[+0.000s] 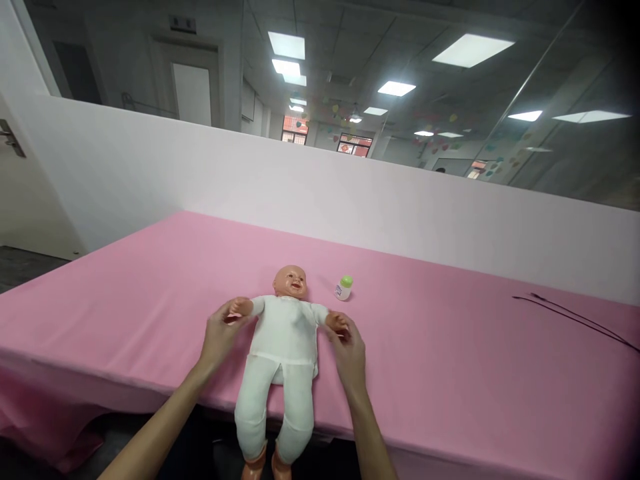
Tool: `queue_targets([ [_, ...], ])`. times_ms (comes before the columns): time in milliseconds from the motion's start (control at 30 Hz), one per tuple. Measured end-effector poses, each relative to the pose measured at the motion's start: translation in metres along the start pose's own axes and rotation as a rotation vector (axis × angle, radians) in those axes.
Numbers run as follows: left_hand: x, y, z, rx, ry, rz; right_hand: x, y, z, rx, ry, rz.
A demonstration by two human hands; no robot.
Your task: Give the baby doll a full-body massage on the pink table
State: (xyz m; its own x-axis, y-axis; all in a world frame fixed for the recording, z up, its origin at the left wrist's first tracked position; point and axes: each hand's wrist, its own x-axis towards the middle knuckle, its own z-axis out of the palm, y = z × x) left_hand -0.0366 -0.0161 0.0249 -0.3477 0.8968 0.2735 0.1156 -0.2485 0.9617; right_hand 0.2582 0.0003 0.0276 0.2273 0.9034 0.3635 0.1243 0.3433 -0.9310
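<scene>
A baby doll point(285, 330) in a white top and white trousers lies on its back on the pink-covered table. Its head points away from me, and its lower legs hang over the near edge. My left hand point(220, 333) is closed around the doll's hand on the left side. On the other side, my right hand point(349, 350) grips the doll's other hand between thumb and fingers. Both doll arms are stretched out sideways. Beyond my right hand, close to the doll's head, stands a small bottle point(343, 291) with a green cap.
The pink cloth point(440, 360) covers the table and drapes over its front. Thin black cables point(580, 317) lie at the far right. A low white wall point(320, 193) with glass above runs behind the table. At the left is a door point(30, 180).
</scene>
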Motion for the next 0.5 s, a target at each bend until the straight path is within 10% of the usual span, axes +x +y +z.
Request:
queue_targets([
  [267,-0.016,-0.019,0.011,0.407,-0.363,0.485,-0.024,0.015,0.023,-0.516,-0.355,-0.298],
  [500,-0.001,-0.014,-0.005,-0.037,0.097,-0.1,0.004,0.012,-0.002,-0.031,0.061,0.083],
])
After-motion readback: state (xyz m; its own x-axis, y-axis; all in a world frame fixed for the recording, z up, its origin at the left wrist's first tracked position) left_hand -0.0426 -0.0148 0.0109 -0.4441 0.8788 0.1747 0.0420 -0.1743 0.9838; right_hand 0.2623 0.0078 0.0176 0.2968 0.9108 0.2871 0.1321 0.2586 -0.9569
